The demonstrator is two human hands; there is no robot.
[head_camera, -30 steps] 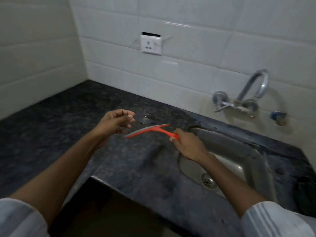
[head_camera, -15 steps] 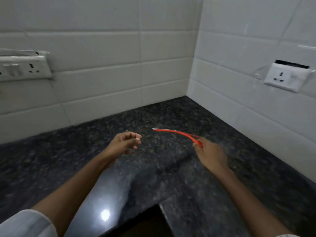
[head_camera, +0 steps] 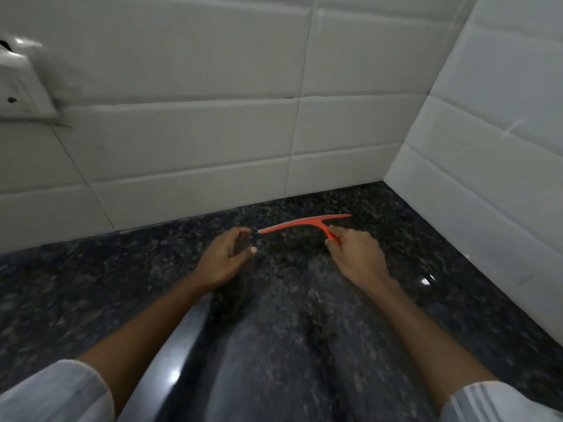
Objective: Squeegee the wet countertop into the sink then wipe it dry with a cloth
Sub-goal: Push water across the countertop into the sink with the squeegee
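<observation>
Closest to the camera, two white sleeves (head_camera: 54, 391) and bare forearms reach out over the dark speckled countertop (head_camera: 91, 284). Left hand (head_camera: 224, 258) is loosely curled and holding nothing, while the right hand (head_camera: 356, 257) pinches the stem of the red squeegee (head_camera: 304, 223), whose blade sits low near the tiled corner (head_camera: 393, 175), can't tell if it's touching. Looks light and stiff with a bendy edge, so I'd grip the handle.
</observation>
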